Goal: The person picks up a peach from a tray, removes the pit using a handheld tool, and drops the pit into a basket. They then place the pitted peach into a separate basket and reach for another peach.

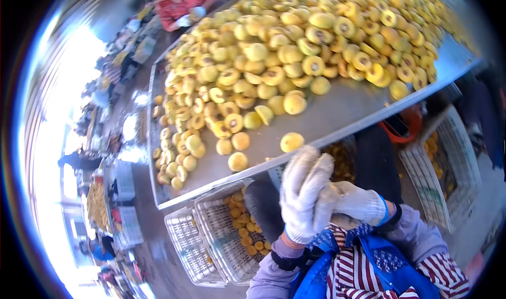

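Note:
My hands meet above my lap, just off the near edge of a metal table (337, 109), both in white knitted gloves stained at the fingers. My left hand (305, 196) has its fingers stretched out, pointing toward the table. Against its palm side presses my right hand (358, 201), fingers curled; whatever may lie between the hands is hidden. Closest to my left fingertips on the table is a single yellow-orange halved fruit, perhaps a peach (291, 142). A large heap of such fruit halves (263, 56) covers much of the tabletop, several showing dark, hollow centres.
White plastic crates (197, 246) stand below the table at left, one containing orange fruit pieces. At right are another crate (443, 183) and a red bucket (408, 125) with a dark object. Across the table is a person in red (182, 6); other people work at far left.

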The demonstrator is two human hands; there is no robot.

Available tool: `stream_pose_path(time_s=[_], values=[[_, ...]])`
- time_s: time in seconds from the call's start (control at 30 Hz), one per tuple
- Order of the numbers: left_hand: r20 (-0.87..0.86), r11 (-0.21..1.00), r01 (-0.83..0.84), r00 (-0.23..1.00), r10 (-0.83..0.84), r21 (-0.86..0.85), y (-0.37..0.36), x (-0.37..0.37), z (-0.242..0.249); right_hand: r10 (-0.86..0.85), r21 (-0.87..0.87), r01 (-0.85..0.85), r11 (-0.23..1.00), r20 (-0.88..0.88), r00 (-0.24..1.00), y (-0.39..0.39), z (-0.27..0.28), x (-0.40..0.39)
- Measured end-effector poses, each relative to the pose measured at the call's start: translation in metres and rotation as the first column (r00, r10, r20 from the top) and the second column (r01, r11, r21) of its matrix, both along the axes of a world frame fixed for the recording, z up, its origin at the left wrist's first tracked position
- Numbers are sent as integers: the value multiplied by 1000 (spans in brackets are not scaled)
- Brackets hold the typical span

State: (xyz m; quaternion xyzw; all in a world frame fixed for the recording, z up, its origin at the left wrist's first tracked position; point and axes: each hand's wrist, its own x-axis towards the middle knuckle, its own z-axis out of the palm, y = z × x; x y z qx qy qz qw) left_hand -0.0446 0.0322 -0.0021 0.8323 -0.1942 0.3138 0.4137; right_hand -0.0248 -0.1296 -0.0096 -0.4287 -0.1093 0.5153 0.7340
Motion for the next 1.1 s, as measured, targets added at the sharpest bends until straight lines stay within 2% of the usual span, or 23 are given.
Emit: stream_pose_path(time_s=[0.03, 0.1, 0.17, 0.2, 0.3, 0.33, 0.37, 0.43, 0.53, 0.57, 0.63, 0.73, 0.8, 0.83, 0.93, 1.1], values=[[-91, 994, 35, 995, -45, -100, -1, 1, 11, -9, -2, 9, 1000, -21, 1000, 2, -6, -2], [-220, 911, 36, 966, -138, -411, 1, 2, -1, -73, -146, 58, 988, -101, 992, 3, 3, -5], [-439, 693, -58, 810, -388, -718, 1, 1, 7, -5, -69, -11, 998, -226, 974, 0, 13, -4], [-456, 633, -59, 745, -487, -772, 7, 2, 14, 18, -40, -31, 999, -294, 956, 0, 16, -4], [-403, 810, 161, 802, -440, -564, 18, 11, 11, -17, 51, 36, 998, -337, 941, 4, 21, -10], [-413, 833, 189, 799, -438, -519, 22, 11, 12, 77, 198, 0, 980, -379, 922, 2, 14, -10], [-323, 857, 228, 857, -401, -461, 21, 14, 18, 105, 219, -19, 975, -387, 916, 1, 11, -11], [-374, 677, 100, 771, -516, -729, 17, 6, 19, 147, 256, -43, 966, -403, 903, 5, 12, -12], [-278, 806, 190, 874, -400, -560, 17, 9, 8, 146, 229, -58, 972, -389, 909, 6, 13, -15], [-318, 810, 163, 862, -395, -563, 14, 8, 10, 158, 228, -73, 971, -379, 912, 7, 11, -15], [-514, 691, -4, 673, -533, -723, 16, 4, 24, 174, 239, -82, 967, -395, 902, 6, 12, -14], [-406, 581, 37, 678, -613, -813, 11, 6, 21, 193, 288, -79, 954, -394, 898, 7, 12, -14], [-398, 536, 5, 664, -633, -844, 9, 5, 24, 220, 381, -56, 923, -403, 888, 7, 6, -16], [-393, 512, -12, 657, -643, -859, 7, 5, 24, 220, 374, -51, 926, -425, 878, 8, 6, -16], [-445, 439, -186, 651, -615, -879, 2, 3, 22, 208, 349, -36, 936, -471, 857, 8, 9, -14], [-468, 419, -239, 637, -613, -876, 2, 4, 23, 224, 388, -4, 922, -523, 823, 10, 0, -15]])
